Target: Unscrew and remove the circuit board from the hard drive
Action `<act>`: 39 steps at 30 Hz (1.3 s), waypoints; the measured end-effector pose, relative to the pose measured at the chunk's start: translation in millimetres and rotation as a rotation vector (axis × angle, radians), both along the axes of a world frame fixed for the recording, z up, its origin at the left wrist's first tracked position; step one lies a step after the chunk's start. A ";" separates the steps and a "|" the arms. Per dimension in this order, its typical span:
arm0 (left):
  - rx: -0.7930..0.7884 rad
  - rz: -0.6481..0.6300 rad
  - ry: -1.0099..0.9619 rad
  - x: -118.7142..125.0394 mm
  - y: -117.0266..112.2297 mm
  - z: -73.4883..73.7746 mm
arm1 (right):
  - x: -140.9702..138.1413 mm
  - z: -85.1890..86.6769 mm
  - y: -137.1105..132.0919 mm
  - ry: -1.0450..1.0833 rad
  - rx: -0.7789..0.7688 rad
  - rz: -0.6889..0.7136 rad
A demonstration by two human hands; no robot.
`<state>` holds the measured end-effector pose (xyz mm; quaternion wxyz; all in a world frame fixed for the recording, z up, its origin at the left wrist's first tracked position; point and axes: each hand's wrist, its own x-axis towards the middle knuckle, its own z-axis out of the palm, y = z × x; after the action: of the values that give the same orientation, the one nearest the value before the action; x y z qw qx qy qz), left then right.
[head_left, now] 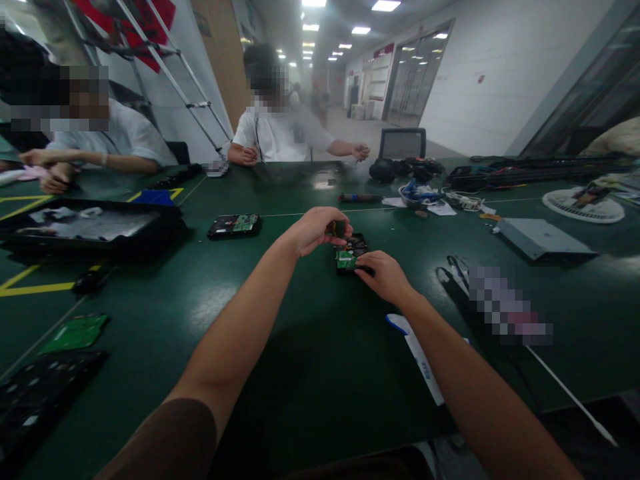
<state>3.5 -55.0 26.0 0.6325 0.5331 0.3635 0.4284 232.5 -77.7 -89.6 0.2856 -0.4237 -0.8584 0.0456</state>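
Ahead of me on the dark green table lies a small black device [354,245] with an exposed green circuit board [345,259]. Above its left end is my left hand [323,230], its fingers closed on a small dark part [340,229] with a yellowish edge. I cannot make out what kind of part it is. My right hand [386,277] pinches a slim black piece [367,270] at the device's near right corner. Whether that piece is loose or joined to the casing is hidden by the fingers.
Nearer me lies a white-and-blue strip [423,363], partly under my right forearm. A similar black unit [235,226] sits to the left, beyond it a black tray [90,227]. On the right are a grey metal box [545,239] and cables. Two people sit across the table.
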 end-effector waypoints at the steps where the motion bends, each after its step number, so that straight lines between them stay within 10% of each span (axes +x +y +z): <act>1: 0.010 -0.003 0.005 -0.3 0.4 -0.4 | 0.1 -0.1 0.0 -0.003 0.004 0.000; 39: 0.024 0.009 0.002 -3.1 -0.1 2.1 | -1.1 3.0 -1.6 -0.004 -0.031 -0.014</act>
<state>0.3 -55.1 28.2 0.6239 0.5394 0.3616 0.4348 231.4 -79.3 -86.5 0.2775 -0.4344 -0.8551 0.0562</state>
